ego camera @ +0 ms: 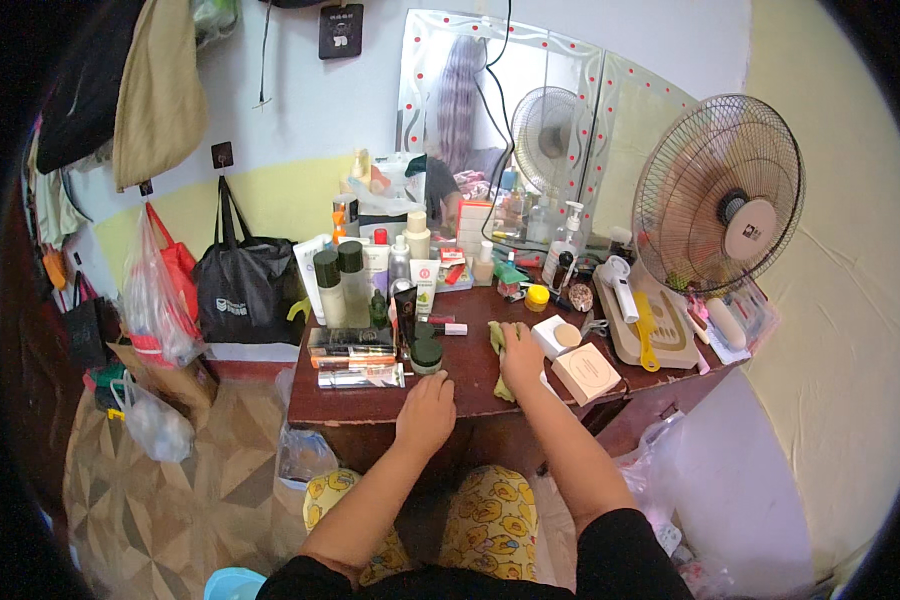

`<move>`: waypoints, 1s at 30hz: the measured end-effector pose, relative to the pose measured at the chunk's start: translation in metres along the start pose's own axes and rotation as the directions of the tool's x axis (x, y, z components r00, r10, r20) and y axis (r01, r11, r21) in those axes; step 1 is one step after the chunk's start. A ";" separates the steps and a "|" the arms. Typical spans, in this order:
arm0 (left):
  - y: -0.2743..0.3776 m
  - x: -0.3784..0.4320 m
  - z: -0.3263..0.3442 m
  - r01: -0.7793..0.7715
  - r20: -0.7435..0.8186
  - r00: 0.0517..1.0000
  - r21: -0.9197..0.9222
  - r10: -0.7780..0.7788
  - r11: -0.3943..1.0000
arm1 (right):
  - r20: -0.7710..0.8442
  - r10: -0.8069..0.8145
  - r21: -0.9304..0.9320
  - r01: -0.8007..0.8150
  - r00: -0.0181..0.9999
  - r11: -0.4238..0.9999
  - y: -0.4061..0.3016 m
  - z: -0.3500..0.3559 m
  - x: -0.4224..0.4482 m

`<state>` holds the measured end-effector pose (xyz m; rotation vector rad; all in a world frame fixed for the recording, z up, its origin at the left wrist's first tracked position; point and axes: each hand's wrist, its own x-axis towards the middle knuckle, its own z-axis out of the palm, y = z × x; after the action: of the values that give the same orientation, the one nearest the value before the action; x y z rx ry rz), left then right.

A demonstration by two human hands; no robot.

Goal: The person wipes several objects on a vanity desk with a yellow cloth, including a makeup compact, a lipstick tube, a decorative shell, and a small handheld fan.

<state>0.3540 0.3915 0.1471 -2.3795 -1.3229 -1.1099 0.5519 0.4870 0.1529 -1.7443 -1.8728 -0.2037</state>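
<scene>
My right hand (521, 358) is over a yellow-green cloth (499, 337) on the dark red wooden dressing table (469, 401). Parts of the cloth stick out to the left of the hand. Flat near the table's front edge lies my left hand (426, 411), holding nothing, its fingertips just below a jar with a dark green lid (426, 354). Silver and orange tubes (361, 375) lie left of that jar. To the right of my right hand are a pale square box (586, 373) and a white box (549, 334) with a round beige compact (567, 335) on it.
Bottles and tubes (352, 281) crowd the back left, before a mirror (510, 112). An electric fan (720, 199) stands at the right behind a yellow comb (646, 334) and a white handheld device (619, 289). Bags (251, 289) hang on the left wall.
</scene>
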 end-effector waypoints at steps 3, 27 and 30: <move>-0.001 -0.007 0.000 -0.007 -0.040 0.999 0.029 0.009 1.000 | 0.134 -0.141 0.067 0.133 0.981 0.989 0.003 -0.007 -0.008; 0.000 0.001 -0.005 -0.055 0.072 0.996 0.090 0.049 0.994 | 0.330 -0.482 0.285 0.402 0.811 0.870 -0.020 0.069 0.121; 0.002 0.001 -0.006 -0.058 0.091 0.995 0.113 0.048 0.992 | 0.339 -0.469 0.282 0.387 0.816 0.878 -0.026 0.073 0.125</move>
<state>0.3525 0.3883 0.1524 -2.3888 -1.3055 -0.8987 0.5069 0.6266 0.1613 -1.2650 -2.4799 0.1888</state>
